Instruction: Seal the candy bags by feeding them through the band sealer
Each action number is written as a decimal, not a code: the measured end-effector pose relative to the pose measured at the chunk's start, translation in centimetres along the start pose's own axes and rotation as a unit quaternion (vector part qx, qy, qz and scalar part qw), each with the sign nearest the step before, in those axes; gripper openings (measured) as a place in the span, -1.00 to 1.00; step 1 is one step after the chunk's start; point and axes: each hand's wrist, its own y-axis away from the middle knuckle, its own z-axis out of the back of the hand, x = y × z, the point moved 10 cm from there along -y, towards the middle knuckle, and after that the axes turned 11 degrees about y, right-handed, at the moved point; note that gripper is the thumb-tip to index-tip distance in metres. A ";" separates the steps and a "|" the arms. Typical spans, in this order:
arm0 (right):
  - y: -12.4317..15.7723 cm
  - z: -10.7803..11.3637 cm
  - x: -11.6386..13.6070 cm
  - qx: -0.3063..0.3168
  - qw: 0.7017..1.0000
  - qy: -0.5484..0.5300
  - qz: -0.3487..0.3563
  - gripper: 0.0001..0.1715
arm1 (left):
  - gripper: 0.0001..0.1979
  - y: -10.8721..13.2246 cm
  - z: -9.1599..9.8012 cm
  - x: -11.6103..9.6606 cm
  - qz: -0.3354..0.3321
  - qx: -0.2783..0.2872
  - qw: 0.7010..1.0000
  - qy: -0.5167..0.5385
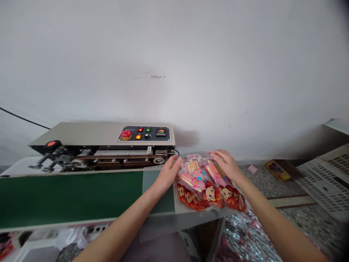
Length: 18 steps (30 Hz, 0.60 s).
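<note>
A clear plastic bag (pixel 196 178) filled with several pink-and-yellow "Stick" packets and red-haired cartoon figures lies just past the right end of the green conveyor belt (pixel 81 198). My left hand (pixel 169 174) grips its upper left corner, close to the right end of a band sealing machine (pixel 87 134). At the upper right corner, my right hand (pixel 226 165) has its fingers closed on the bag's edge. The fingertips of both hands are partly hidden by the plastic. Under the bag is a translucent sheet (pixel 158 222) that overlaps the belt's end.
The machine's control panel (pixel 144 134) has lit buttons, a display and a red emergency stop knob (pixel 126 135). Below at right, a bag of shiny silver-and-pink wrappers (pixel 245 236) stands near the floor. White plastic crates (pixel 327 182) and a yellow box (pixel 278 171) sit to the right.
</note>
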 end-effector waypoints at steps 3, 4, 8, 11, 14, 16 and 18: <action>0.8 0.9 2.6 -0.009 0.997 0.065 0.045 -0.63 | -0.51 1.0 0.8 0.4 0.014 -0.014 0.997 0.072; 1.1 0.9 3.5 -0.006 0.995 0.080 0.056 -0.65 | -0.53 1.2 1.1 0.3 0.007 -0.020 0.998 0.065; 2.1 -0.1 6.7 0.022 0.990 0.116 0.078 -0.72 | -0.62 2.5 2.1 -1.1 -0.056 -0.046 0.994 -0.082; 2.3 0.0 7.5 0.005 0.991 0.121 0.060 -0.73 | -0.64 3.5 2.3 -1.7 -0.071 -0.063 0.971 -0.219; 2.8 0.3 8.4 -0.015 0.991 0.120 0.049 -0.72 | -0.58 3.8 2.1 -0.6 -0.010 -0.047 0.957 -0.285; 3.4 -0.2 9.7 -0.005 0.990 0.131 0.056 -0.72 | -0.54 3.5 1.7 0.0 0.014 -0.037 0.961 -0.273; 4.2 -1.3 11.5 0.019 0.984 0.159 0.076 -0.72 | -0.55 3.1 1.6 0.1 0.002 -0.042 0.971 -0.234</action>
